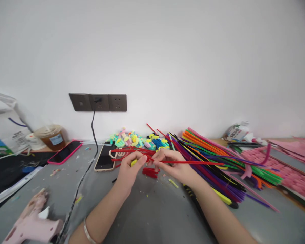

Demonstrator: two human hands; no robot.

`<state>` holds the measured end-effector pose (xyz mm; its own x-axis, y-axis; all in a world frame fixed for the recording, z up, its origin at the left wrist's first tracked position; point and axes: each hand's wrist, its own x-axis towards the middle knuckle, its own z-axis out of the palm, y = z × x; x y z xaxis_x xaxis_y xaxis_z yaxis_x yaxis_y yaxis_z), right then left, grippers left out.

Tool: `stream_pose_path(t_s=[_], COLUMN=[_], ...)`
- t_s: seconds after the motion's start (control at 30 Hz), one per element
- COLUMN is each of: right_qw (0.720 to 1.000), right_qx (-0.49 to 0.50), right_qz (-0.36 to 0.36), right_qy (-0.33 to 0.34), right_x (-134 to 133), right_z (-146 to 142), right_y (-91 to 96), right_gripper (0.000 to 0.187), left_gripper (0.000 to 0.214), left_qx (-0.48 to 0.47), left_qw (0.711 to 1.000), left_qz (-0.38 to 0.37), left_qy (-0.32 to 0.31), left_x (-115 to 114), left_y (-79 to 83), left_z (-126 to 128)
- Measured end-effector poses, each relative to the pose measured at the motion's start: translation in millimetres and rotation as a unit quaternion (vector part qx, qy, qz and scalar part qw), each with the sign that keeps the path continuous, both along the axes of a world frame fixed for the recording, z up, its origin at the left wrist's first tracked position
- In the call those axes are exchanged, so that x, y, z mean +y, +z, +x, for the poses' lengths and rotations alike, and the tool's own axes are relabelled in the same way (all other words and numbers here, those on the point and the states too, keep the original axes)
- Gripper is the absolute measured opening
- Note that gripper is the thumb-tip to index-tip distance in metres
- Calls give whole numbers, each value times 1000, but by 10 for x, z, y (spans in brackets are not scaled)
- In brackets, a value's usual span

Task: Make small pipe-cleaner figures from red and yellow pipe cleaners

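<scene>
My left hand (129, 169) and my right hand (173, 166) meet over the grey table (147, 210), both pinched on a red pipe cleaner (190, 163) that sticks out to the right. The left fingers also press a small yellow piece (134, 163) against it. More red pipe cleaners (132, 151) lie just behind the hands, and a short red bundle (149, 172) lies on the table between them. A silver bracelet (87, 233) circles my left wrist.
A big heap of coloured pipe cleaners (213, 156) spreads to the right, with pink pieces (289, 173) beyond. Small finished colourful shapes (134, 139) sit by the wall. Two phones (64, 152) (104, 160), a charging cable (77, 193), a pink glue gun (32, 222) and a drink cup (51, 137) lie left.
</scene>
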<state>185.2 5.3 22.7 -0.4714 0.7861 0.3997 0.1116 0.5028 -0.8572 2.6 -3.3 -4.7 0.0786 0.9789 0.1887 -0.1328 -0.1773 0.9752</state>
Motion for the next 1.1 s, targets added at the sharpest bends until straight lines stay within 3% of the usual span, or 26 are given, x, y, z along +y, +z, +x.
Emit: stream_pose_path(t_s=[0.17, 0.3, 0.43, 0.53, 0.73, 0.93, 1.1], right_qw=[992, 989, 993, 997, 982, 975, 972], right_qx=[-77, -98, -98, -43, 102, 12, -10], right_qz=[93, 104, 45, -27, -155, -220, -232], right_qy=[-26, -26, -37, -61, -31, 34, 44], right_x=[13, 40, 72, 99, 103, 67, 56], right_z=[-42, -56, -20, 17, 36, 8, 1], right_y=[-44, -113, -111, -74, -22, -39, -62], right_gripper=[23, 12, 7, 15, 44, 39, 40], left_gripper=[36, 35, 32, 32, 33, 38, 39], left_qx=[-33, -38, 1, 39, 67, 76, 88], left_qw=[998, 997, 997, 998, 996, 993, 994], left_qz=[-41, -51, -42, -19, -41, -44, -16], left_qy=[16, 44, 62, 48, -30, -77, -55], left_x=[-14, 4, 38, 45, 18, 3, 4], left_y=[-7, -19, -30, -20, 4, -1, 19], left_z=[37, 41, 5, -6, 19, 16, 10])
